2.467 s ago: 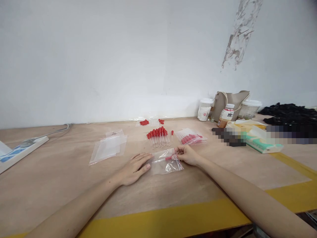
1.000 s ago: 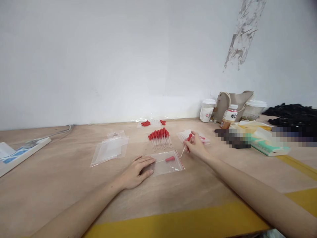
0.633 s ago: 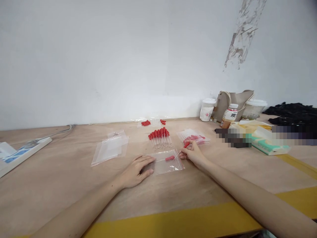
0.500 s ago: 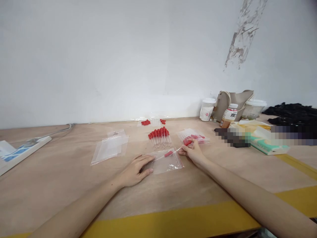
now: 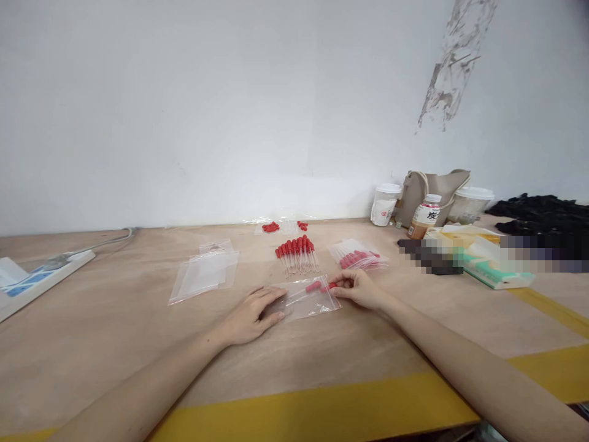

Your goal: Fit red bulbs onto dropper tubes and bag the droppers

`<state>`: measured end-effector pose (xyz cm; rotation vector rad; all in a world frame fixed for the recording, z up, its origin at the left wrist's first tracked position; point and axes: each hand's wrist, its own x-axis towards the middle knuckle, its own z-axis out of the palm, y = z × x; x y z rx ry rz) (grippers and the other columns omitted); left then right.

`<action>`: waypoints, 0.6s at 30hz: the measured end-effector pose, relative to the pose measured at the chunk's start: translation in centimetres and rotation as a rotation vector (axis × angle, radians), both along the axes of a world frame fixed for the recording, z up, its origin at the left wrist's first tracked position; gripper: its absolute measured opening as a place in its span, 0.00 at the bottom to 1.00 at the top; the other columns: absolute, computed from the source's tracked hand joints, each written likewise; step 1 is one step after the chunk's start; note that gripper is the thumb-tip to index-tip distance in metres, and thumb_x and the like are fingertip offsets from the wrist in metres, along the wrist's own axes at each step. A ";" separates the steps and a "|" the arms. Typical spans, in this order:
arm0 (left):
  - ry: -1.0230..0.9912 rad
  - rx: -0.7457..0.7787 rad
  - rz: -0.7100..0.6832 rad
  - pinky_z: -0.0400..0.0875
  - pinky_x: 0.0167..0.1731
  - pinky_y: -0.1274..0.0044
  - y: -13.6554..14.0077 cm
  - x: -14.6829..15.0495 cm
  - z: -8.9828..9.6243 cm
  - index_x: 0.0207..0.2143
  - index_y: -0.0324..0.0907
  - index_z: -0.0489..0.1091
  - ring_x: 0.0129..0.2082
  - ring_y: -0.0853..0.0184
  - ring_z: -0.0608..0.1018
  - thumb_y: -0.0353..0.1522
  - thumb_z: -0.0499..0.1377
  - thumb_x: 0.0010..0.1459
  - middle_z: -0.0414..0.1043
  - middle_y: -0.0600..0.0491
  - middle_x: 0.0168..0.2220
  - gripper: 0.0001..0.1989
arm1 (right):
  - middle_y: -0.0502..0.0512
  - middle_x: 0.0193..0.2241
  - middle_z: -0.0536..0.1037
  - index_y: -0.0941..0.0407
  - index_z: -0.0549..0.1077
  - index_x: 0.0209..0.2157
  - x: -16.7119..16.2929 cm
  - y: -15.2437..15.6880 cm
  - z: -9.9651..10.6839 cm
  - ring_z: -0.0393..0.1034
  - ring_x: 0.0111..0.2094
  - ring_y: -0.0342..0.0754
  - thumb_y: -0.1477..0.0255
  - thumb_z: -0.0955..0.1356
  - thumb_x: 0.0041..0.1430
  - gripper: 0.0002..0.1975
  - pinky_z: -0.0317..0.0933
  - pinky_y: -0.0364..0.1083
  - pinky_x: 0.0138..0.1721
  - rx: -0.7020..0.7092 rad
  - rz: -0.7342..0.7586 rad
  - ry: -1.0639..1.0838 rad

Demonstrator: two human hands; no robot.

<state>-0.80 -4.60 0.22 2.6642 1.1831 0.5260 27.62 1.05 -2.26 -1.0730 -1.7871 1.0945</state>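
Observation:
A clear zip bag point(image 5: 306, 305) lies flat in front of me, its red-lined mouth to the right. One dropper with a red rubber bulb point(image 5: 313, 286) is inside it. My left hand point(image 5: 253, 316) rests over the bag's left end, fingers stretched out and thumb apart. At the mouth, my right hand point(image 5: 356, 290) pinches a second dropper by its red bulb point(image 5: 329, 286), most of it inside the bag. Beyond the bag, several red-bulbed droppers point(image 5: 297, 248) lie in a row. A filled bag of droppers point(image 5: 361, 255) sits behind my right hand.
Flat zip bags point(image 5: 205, 273) lie to the left, near a power strip point(image 5: 50, 276). Loose red bulbs point(image 5: 270, 227) are by the wall. On the right stand a lidded cup point(image 5: 385, 205), a bottle point(image 5: 424, 218), a grey bag point(image 5: 405, 202) and a tissue pack point(image 5: 499, 270).
My right hand has moved left and slightly down, sliding the second dropper into the bag until its bulb is at the mouth. My left hand has stayed in place.

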 end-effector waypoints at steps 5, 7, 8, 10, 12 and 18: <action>-0.005 0.003 -0.002 0.57 0.52 0.68 0.0 0.1 0.1 0.54 0.46 0.57 0.52 0.63 0.63 0.40 0.49 0.59 0.62 0.51 0.52 0.21 | 0.50 0.20 0.73 0.59 0.74 0.28 -1.7 0.1 -0.5 0.63 0.21 0.40 0.67 0.70 0.40 0.12 0.57 0.40 0.23 0.057 0.024 -0.015; -0.005 0.002 -0.001 0.57 0.52 0.68 0.0 0.1 0.0 0.54 0.46 0.57 0.52 0.63 0.63 0.40 0.49 0.59 0.62 0.51 0.52 0.21 | 0.52 0.22 0.74 0.59 0.74 0.27 -2.2 0.0 -0.6 0.65 0.22 0.42 0.66 0.71 0.39 0.12 0.57 0.41 0.23 0.045 0.031 -0.004; -0.006 0.002 0.000 0.57 0.51 0.68 0.0 0.1 0.0 0.54 0.45 0.57 0.52 0.63 0.63 0.39 0.49 0.59 0.62 0.51 0.52 0.21 | 0.52 0.23 0.75 0.59 0.73 0.28 -2.3 -0.1 -0.5 0.66 0.23 0.42 0.66 0.71 0.39 0.13 0.58 0.41 0.24 0.035 0.052 0.003; -0.010 0.002 -0.002 0.57 0.51 0.68 0.0 0.0 -0.1 0.54 0.45 0.57 0.52 0.63 0.63 0.39 0.48 0.59 0.62 0.51 0.52 0.20 | 0.52 0.25 0.75 0.59 0.73 0.29 -2.1 -0.3 -0.2 0.67 0.25 0.43 0.65 0.70 0.41 0.13 0.59 0.41 0.26 0.010 0.118 0.004; -0.010 0.002 -0.003 0.58 0.51 0.69 0.0 0.0 -0.1 0.54 0.45 0.57 0.52 0.63 0.63 0.39 0.48 0.59 0.62 0.50 0.52 0.20 | 0.52 0.25 0.76 0.59 0.73 0.30 -1.5 -0.3 0.2 0.68 0.26 0.43 0.65 0.68 0.44 0.13 0.59 0.41 0.27 -0.003 0.151 -0.024; 0.041 0.002 -0.029 0.56 0.52 0.69 -0.1 0.1 0.3 0.54 0.48 0.57 0.53 0.64 0.61 0.39 0.47 0.60 0.61 0.52 0.53 0.19 | 0.49 0.19 0.72 0.59 0.70 0.25 -0.6 2.5 1.4 0.64 0.21 0.41 0.70 0.67 0.42 0.07 0.55 0.39 0.21 0.042 -0.228 -0.175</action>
